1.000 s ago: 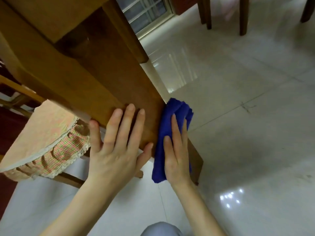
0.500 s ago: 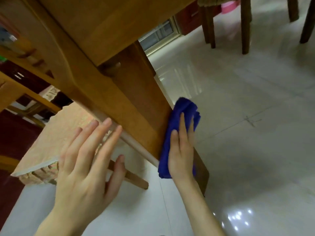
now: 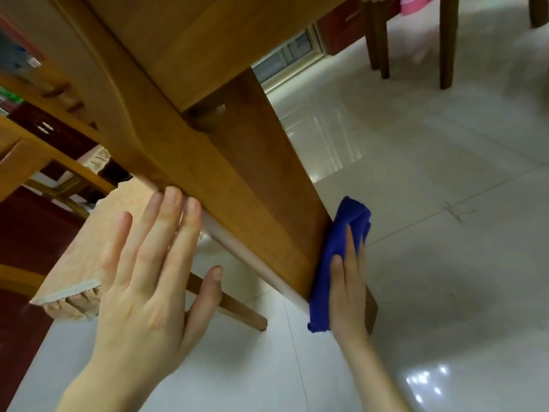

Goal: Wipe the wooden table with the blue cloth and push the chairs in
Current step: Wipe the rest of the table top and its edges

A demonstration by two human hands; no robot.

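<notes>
Lifted off the broad face of the table leg (image 3: 261,203), the left hand (image 3: 142,292) now holds nothing, its straight, spread fingertips at the leg's near edge, probably to steady the body. Opposite, the right hand (image 3: 347,292) presses the blue cloth (image 3: 341,233) flat against the leg's far side, low down. Behind stands a cushioned chair (image 3: 89,257).

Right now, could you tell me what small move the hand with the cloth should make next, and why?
Probably slide the right hand and blue cloth up along the table leg: the hand presses the cloth flat against the leg's lower stretch, while that face above it is uncovered.
</notes>
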